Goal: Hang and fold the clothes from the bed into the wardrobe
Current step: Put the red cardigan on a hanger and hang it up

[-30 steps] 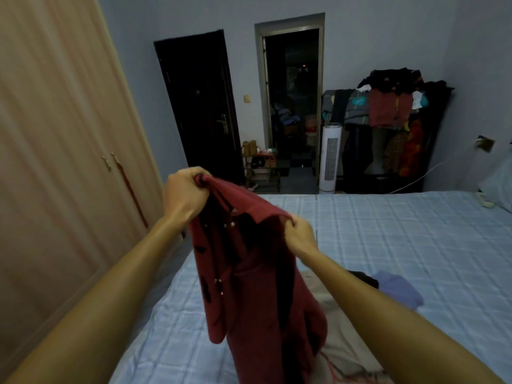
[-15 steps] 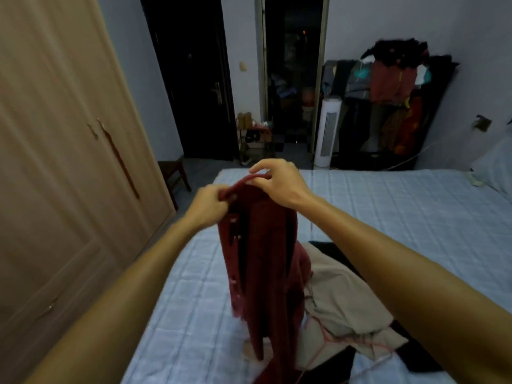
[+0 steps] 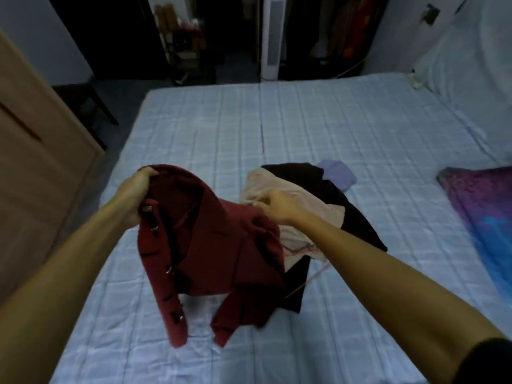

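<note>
From the head camera, a dark red jacket hangs over the near left part of the bed, held up between two bare hands. The left grip, at about 9 o'clock from the jacket's middle, has its fingers curled tightly round the collar end. The right grip, at about 2 o'clock, has its fingers bent and pinches the jacket's upper edge. That held edge runs from 10 o'clock to 3 o'clock, higher at the left. From it the jacket's long axis drops toward 6 o'clock, with the buttoned front strip down the left side. Its two lower ends point at the near edge of the bed; whether they touch the sheet I cannot tell. Just beyond the right grip, at 1 o'clock from the jacket, a beige garment lies crumpled on a black garment. A lavender garment lies at the far right of that pile. A purple and blue blanket lies at 3 o'clock on the bed, well apart from the pile. The wooden wardrobe stands at 9 o'clock, its doors closed.
</note>
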